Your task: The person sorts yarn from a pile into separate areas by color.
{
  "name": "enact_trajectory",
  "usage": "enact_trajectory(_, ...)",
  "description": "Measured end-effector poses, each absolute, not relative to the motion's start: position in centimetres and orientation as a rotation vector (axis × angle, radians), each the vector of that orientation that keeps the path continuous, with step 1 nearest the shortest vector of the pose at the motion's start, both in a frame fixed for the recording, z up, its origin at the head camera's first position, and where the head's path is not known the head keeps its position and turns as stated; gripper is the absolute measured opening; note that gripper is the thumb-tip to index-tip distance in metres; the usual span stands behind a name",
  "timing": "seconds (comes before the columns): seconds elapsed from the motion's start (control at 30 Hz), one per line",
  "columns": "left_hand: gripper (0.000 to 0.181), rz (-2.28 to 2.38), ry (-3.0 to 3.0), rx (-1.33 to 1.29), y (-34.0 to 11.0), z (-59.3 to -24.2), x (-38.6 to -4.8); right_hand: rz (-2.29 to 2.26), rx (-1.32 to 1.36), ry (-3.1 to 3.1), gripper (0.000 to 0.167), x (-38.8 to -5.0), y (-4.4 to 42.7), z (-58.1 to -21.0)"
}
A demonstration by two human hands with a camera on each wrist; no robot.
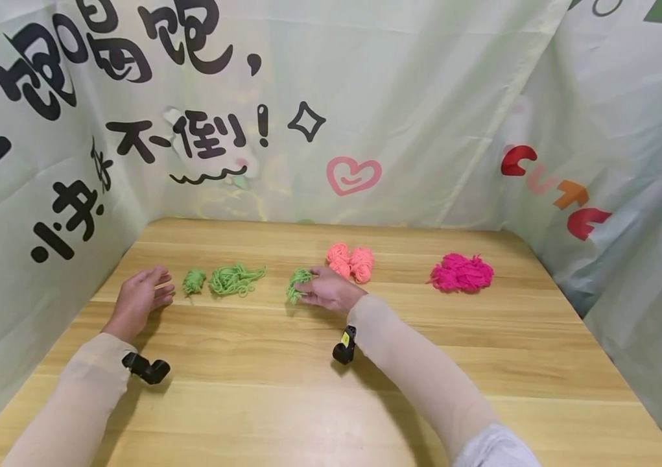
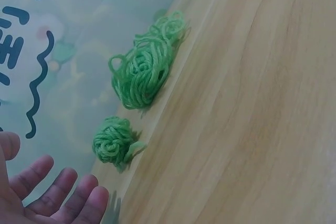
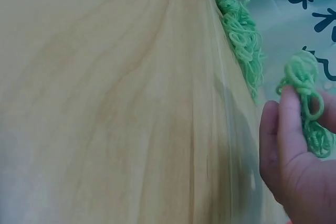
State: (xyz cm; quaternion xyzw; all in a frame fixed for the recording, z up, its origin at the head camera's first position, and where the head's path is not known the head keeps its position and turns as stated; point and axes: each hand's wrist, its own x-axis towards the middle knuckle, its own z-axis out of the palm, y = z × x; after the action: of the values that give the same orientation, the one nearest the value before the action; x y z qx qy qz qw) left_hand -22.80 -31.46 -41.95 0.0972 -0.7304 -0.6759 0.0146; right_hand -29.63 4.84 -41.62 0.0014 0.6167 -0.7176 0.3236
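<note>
My right hand (image 1: 331,290) pinches a small bundle of light green yarn (image 1: 298,286) near the middle of the table; loops of it hang from the fingers in the right wrist view. At the left, my left hand (image 1: 139,298) holds nothing, its fingers loosely extended beside a small green yarn ball (image 1: 193,281). To the right of that ball lies a looser heap of green yarn (image 1: 236,280) with stray loops. Just behind my right hand sit two coral yarn balls (image 1: 350,262), partly covered by it.
A magenta yarn bundle (image 1: 461,272) lies on the right part of the wooden table (image 1: 284,402). Printed cloth (image 1: 424,130) hangs along the table's back and both sides. Each wrist carries a small black camera (image 1: 146,368).
</note>
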Motion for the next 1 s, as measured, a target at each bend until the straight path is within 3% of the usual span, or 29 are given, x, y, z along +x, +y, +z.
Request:
enact_trajectory(0.33,0.075,-2.121,-2.259,0.316,-31.5,-42.3,-22.9,-1.903,0.054,1.596,0.064,-30.7,3.8,-41.8)
enact_trajectory(1.0,0.072,-2.085,-2.299,0.320,-31.2,-41.9,-23.5,-2.028,0.105,1.783,0.055,-31.5,-1.0,-42.5)
